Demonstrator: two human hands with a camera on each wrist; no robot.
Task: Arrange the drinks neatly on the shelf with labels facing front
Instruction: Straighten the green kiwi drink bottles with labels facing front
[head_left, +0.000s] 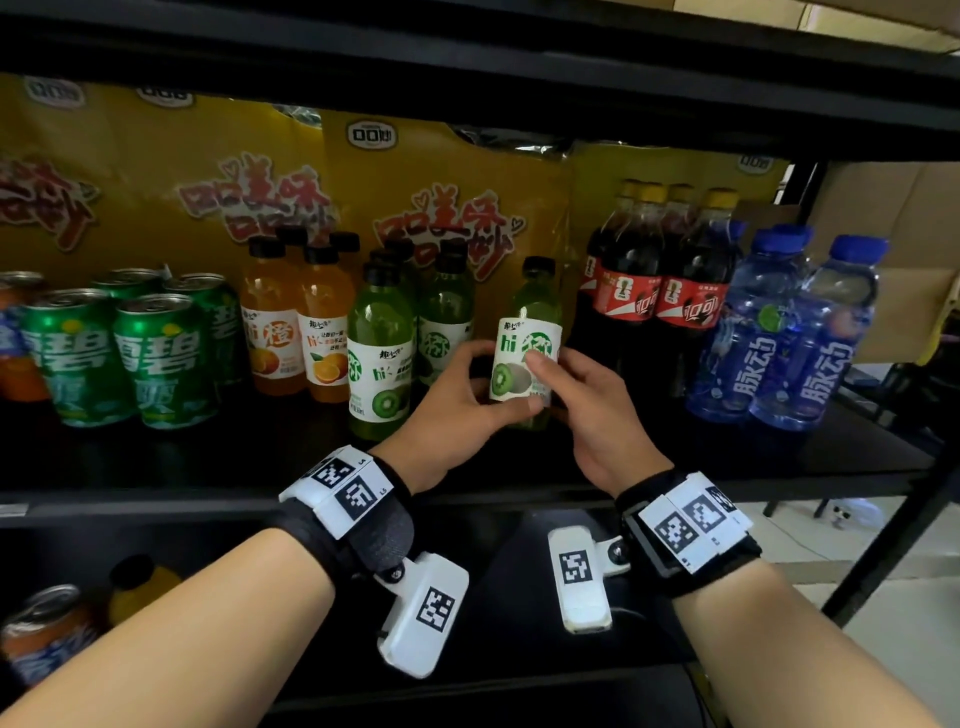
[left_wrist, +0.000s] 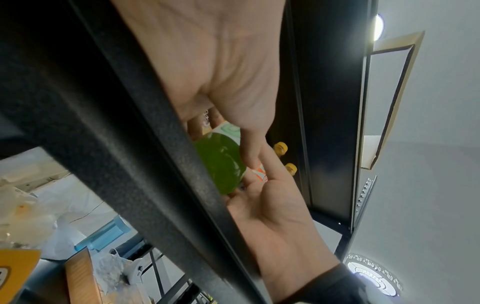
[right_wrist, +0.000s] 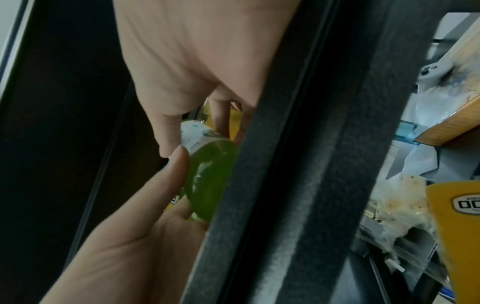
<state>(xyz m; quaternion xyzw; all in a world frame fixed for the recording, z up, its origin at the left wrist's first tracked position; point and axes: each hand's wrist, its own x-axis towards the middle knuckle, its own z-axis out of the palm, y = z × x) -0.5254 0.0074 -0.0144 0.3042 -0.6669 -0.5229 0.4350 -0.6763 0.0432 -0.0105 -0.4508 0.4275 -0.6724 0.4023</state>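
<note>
Right now it's the kiwi bottle (head_left: 527, 345) getting sorted. Both hands are on it: the left hand (head_left: 457, 410) wraps its lower half from the 9 o'clock side, and the right hand (head_left: 597, 410) has its thumb across the label with fingers round the 3 o'clock side. So each grip is closed on that one bottle, nothing else held. From the wrist views you can see the green base (left_wrist: 221, 164) cradled between the fingers, and it looks slightly lifted or tipped off the shelf (head_left: 156, 467), though I can't say for sure.

The label already faces front, "hi" and the kiwi picture plain to read. The bottle sits alone at about 3 o'clock of the other kiwi bottles (head_left: 382, 353), with the cola bottles (head_left: 649, 280) further on that same side.

My guess: the turning step is basically done and what's left is placing it. Next move probably calls for sliding it toward 9 o'clock to line up with its kiwi mates, setting it flat, and letting go without twisting the label off-centre. Watch the neighbour bottles, they're tight together and easy to knock.
</note>
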